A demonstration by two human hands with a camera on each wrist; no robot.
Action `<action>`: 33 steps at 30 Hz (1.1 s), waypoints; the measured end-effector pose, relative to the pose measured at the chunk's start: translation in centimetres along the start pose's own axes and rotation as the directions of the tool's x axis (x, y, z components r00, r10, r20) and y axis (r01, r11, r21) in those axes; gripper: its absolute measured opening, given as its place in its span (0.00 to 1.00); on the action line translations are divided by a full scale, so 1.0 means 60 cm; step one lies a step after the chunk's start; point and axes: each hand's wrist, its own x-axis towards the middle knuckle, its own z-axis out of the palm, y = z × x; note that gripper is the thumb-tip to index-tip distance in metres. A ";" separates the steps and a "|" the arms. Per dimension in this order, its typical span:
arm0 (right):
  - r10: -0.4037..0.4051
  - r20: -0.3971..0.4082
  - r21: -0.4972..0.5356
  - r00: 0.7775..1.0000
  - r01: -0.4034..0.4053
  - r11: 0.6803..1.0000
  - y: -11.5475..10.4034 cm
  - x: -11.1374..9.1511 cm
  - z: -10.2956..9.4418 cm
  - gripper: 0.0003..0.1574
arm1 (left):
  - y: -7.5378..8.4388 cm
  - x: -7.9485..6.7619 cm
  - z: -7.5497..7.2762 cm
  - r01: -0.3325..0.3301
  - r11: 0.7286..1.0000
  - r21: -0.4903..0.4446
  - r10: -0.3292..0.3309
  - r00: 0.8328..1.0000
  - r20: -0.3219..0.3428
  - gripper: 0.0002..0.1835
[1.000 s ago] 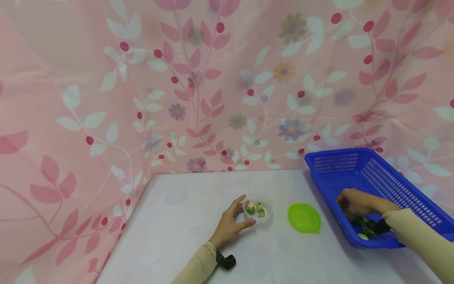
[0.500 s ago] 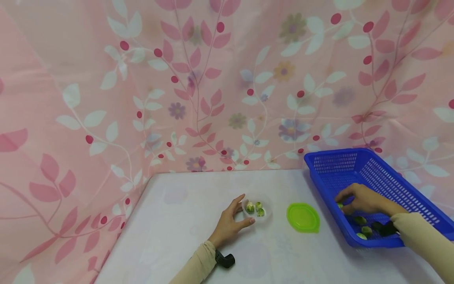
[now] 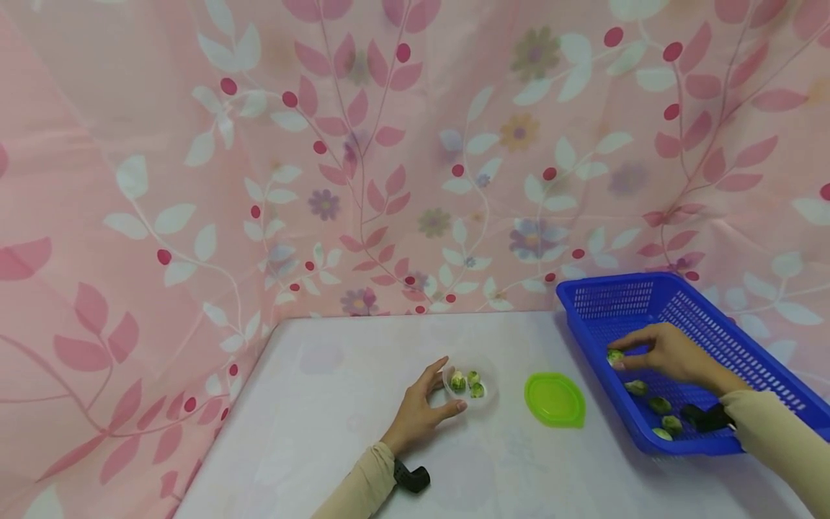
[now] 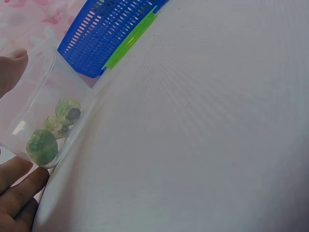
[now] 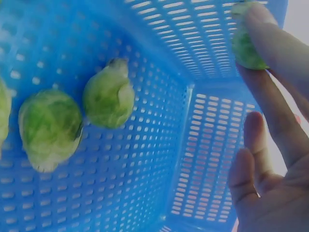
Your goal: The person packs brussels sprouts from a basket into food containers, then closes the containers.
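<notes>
A small clear plastic tub (image 3: 489,395) stands on the white table, with 3 Brussels sprouts in it. My left hand (image 3: 418,412) steadies it, thumb on one side and fingers on the other; the left wrist view has the sprouts (image 4: 42,147) showing through its wall. Over at the right, my right hand (image 3: 674,355) pinches a Brussels sprout (image 3: 614,356) between thumb and fingers, by the left wall of the blue basket (image 3: 599,371). Below that hand, several more sprouts (image 5: 50,128) lie on the basket floor.
A bright green lid (image 3: 554,400) lies flat between the tub and the basket. Behind the table hangs a pink floral curtain (image 3: 415,180). The basket's raised walls have slots, and it occupies the table's right side.
My right hand has risen from the basket floor with a Brussels sprout in its fingers, uncovering other sprouts beneath. The left hand and tub have stayed in place.
</notes>
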 end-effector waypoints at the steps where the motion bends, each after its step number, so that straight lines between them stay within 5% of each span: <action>1: 0.016 -0.014 0.003 1.000 -0.016 1.000 -0.002 0.000 -0.001 0.21 | 0.000 0.000 0.000 0.000 1.000 -0.002 0.000 1.000 0.000 0.50; 6: 0.122 -0.103 0.037 0.987 -0.119 0.992 -0.012 0.000 -0.008 0.25 | -0.002 0.002 0.001 -0.002 1.000 0.002 0.002 1.000 -0.003 0.49; 11: 0.144 -0.151 0.105 0.978 -0.129 0.986 -0.025 0.002 -0.015 0.27 | -0.002 0.001 0.002 0.004 1.000 0.005 -0.004 1.000 0.000 0.50; 21: 0.105 -0.219 0.239 0.970 -0.051 0.970 -0.071 0.012 0.007 0.26 | -0.002 -0.002 0.002 0.007 1.000 0.007 -0.007 1.000 0.000 0.50; 33: 0.028 -0.247 0.213 0.969 0.026 0.977 -0.120 0.028 0.036 0.21 | -0.004 0.000 0.002 -0.006 1.000 0.003 0.006 1.000 -0.004 0.50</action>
